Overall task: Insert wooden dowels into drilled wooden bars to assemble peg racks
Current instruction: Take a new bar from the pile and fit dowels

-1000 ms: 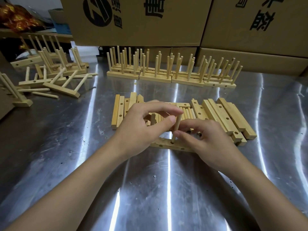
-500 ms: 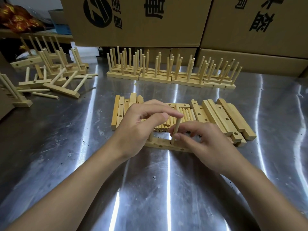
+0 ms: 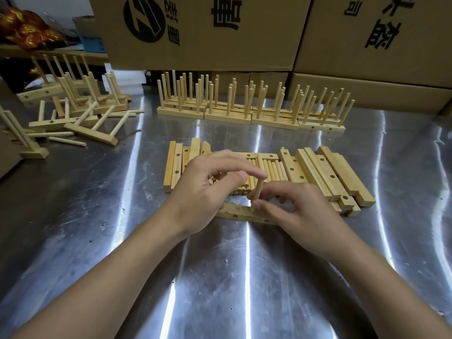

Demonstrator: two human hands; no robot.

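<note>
Steel tabletop (image 3: 244, 277), cartons (image 3: 200, 33) behind. Has brought the dowel (image 3: 258, 194) from tilted to upright in the bar (image 3: 234, 212), right hand (image 3: 298, 211) pinching it low, left hand (image 3: 208, 192) loose, forefinger on top. Probably needs pressing home.

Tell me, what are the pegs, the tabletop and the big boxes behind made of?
The pegs look like pale unfinished wood: matte, faint grain. The tabletop seems brushed sheet metal, perhaps stainless steel: streaky reflections, fine scratches. The boxes look like brown cardboard, printed black.
</note>
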